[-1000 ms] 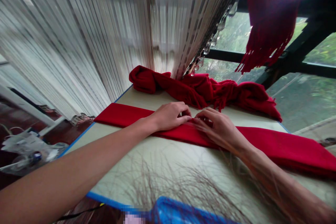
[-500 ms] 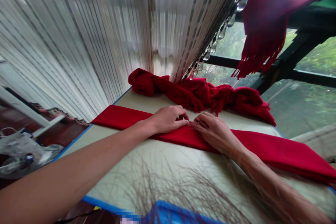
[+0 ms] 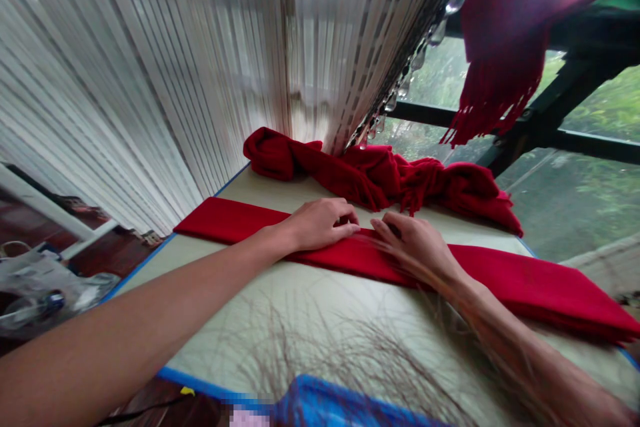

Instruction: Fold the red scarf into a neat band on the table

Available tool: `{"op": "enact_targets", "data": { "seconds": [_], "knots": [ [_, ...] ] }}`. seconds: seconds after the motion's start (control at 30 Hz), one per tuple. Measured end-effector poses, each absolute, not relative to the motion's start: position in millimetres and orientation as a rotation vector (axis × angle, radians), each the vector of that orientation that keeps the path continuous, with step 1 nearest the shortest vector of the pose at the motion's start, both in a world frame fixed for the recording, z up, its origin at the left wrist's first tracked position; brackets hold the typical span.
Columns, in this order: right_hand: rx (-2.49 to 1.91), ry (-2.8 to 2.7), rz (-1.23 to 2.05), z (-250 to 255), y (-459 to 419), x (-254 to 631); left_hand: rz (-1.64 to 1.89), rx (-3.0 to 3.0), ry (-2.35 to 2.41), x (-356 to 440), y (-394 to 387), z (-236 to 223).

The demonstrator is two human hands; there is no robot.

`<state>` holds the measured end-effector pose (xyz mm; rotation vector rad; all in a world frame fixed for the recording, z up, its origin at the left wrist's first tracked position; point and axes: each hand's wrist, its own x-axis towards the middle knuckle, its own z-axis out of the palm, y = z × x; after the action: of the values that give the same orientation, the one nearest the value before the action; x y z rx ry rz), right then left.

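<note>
A red scarf [image 3: 520, 280], folded into a long flat strip, lies across the pale table. My left hand [image 3: 325, 223] rests on its middle, with thumb and bent fingers closed together on the cloth at the far edge. Just to the right is my right hand [image 3: 415, 240], its fingers curled into a pinch over the same edge. What these fingertips hold, if anything, is too small to see. A small gap separates the two hands.
Behind the strip lies a crumpled red fringed scarf [image 3: 370, 173]. Another fringed scarf [image 3: 505, 47] hangs at upper right before the window. A striped curtain [image 3: 225, 67] borders the blue-edged table [image 3: 240, 320]. Plastic bags [image 3: 45, 287] lie at left; something blue [image 3: 340, 403] is in front.
My right hand has shifted slightly to the right, widening the gap between the hands. My left hand and the folded scarf look nearly the same.
</note>
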<state>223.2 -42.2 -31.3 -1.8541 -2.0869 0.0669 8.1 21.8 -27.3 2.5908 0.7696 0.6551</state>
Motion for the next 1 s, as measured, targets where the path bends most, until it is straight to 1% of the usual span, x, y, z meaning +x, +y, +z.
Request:
{"op": "enact_targets", "data": {
  "seconds": [0.33, 0.77, 1.0],
  "knots": [
    [-1.923, -2.088, 0.001, -30.7, -40.7, 227.4, 0.674, 2.588, 0.776, 7.5, 23.3, -30.2],
    [-1.780, -2.121, 0.023, -29.7, -43.4, 225.2, 0.680, 2.594, 0.772, 7.7, 23.4, -30.4],
    [-1.799, -2.138, 0.024, -32.4, -41.2, 226.8, 0.686, 2.581, 0.768, 7.4, 22.6, -30.1]
  ]
}}
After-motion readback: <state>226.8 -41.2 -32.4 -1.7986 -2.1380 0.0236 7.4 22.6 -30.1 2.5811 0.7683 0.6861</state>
